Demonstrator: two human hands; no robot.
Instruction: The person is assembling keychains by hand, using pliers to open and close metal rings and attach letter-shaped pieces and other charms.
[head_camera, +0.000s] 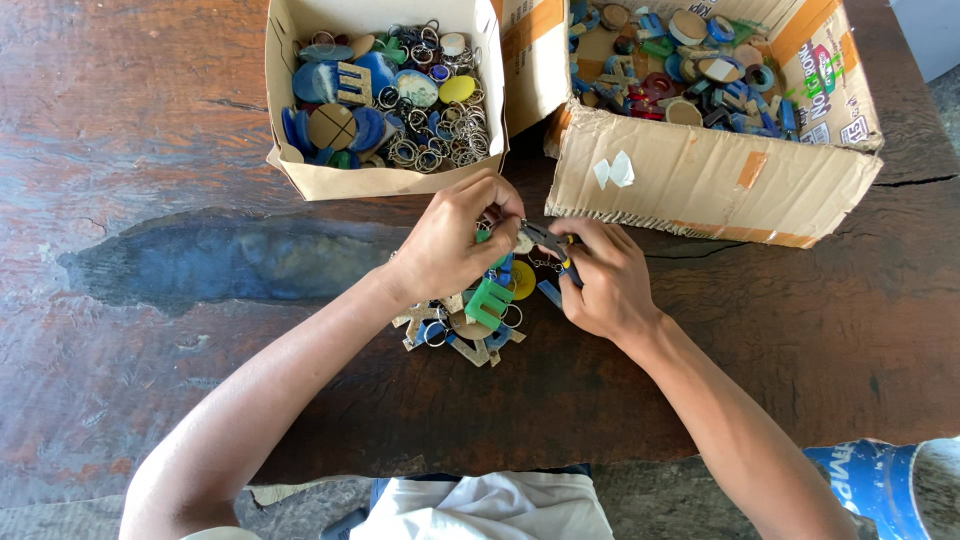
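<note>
Table (150, 150): dark worn wood with a bluish stain left of the keychain pile (470, 320). Left hand (450, 245) pinches a keychain above the pile; right hand (600, 280) grips pliers (545, 238). Two cardboard boxes (700, 180) stand beyond the pile.

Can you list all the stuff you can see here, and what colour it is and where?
small box: one, pale cardboard, top middle, full of metal rings and blue discs
big box: one, brown cardboard, top right, holds mixed coloured pieces
keychain pile: one heap, green, blue, yellow, tan, under the hands
pliers: one, grey metal, between the hands
table: one, dark wood
left hand: pinching a piece
right hand: holding the pliers
</note>
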